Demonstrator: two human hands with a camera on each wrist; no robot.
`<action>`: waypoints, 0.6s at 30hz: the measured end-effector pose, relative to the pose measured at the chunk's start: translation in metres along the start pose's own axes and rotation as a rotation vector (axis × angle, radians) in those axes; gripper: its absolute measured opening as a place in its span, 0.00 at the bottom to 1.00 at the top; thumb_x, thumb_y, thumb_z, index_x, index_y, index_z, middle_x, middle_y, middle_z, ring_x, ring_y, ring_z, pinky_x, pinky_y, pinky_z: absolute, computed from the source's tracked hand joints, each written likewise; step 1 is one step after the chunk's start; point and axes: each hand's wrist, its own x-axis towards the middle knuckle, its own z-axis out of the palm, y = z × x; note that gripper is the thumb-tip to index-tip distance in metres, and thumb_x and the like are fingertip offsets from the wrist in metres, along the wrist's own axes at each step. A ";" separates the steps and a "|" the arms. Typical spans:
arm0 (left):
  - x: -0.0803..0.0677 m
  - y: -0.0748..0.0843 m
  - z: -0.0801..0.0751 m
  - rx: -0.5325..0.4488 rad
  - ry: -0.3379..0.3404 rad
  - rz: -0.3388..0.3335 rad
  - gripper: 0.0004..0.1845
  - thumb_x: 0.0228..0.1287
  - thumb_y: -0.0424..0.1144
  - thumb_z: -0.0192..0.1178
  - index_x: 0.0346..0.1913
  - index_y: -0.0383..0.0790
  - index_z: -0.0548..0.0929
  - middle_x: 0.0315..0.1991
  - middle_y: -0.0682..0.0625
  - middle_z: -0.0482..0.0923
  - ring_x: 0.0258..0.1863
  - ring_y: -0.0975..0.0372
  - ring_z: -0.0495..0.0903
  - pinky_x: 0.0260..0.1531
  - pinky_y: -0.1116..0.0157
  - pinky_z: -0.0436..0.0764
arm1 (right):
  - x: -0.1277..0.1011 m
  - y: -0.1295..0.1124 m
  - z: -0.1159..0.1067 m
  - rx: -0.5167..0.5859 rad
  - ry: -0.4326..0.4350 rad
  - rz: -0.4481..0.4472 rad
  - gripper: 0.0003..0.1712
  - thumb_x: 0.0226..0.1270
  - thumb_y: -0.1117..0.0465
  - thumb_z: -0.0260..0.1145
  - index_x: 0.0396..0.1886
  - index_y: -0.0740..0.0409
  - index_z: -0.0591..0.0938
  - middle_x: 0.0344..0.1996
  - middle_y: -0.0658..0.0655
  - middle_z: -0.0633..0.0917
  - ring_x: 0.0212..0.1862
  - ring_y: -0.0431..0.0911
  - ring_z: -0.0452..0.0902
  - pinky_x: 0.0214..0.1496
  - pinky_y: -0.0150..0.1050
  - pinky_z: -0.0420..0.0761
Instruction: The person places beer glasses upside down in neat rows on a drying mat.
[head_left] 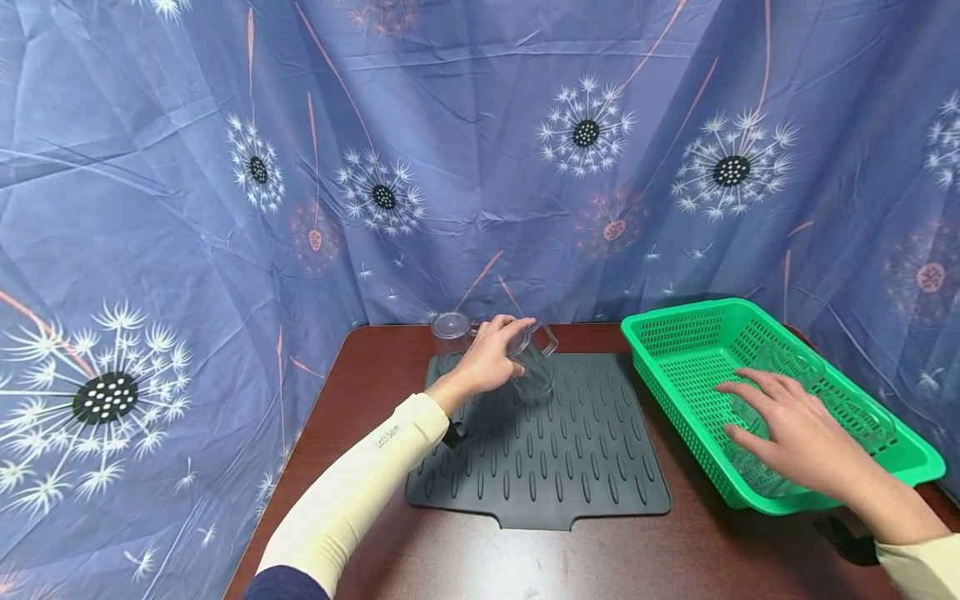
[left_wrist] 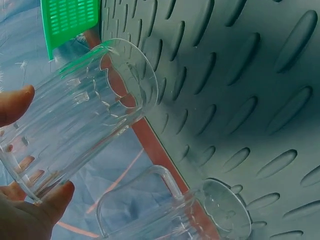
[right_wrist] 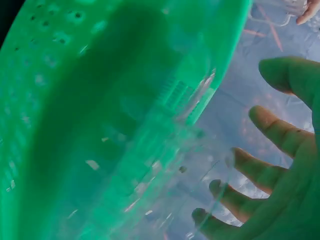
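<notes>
My left hand [head_left: 491,354] grips a clear ribbed mug [head_left: 534,375] near its base, over the back of the grey drying mat [head_left: 555,450]. The mug is upside down and slightly tilted, its rim toward the mat; whether it touches, I cannot tell. Beside it, a second clear mug [head_left: 450,327] stands upside down at the mat's back left, its handle [left_wrist: 135,185] seen in the left wrist view. My right hand [head_left: 802,425] hovers over the green basket [head_left: 678,421] with fingers spread, holding nothing. Several clear glass vessels [head_left: 855,417] lie in the basket, partly hidden by that hand.
The brown table [head_left: 360,408] carries the mat in the middle and the basket on the right. A blue dandelion-patterned curtain [head_left: 480,167] hangs behind the table and along its sides. The mat's front tab [head_left: 536,522] points toward me.
</notes>
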 end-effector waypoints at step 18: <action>0.017 -0.003 -0.006 0.033 0.013 -0.038 0.46 0.59 0.32 0.71 0.76 0.67 0.64 0.74 0.52 0.59 0.71 0.52 0.60 0.57 0.50 0.75 | -0.018 0.020 0.011 -0.041 -0.078 0.033 0.34 0.62 0.46 0.74 0.65 0.54 0.76 0.63 0.71 0.73 0.61 0.74 0.65 0.56 0.71 0.61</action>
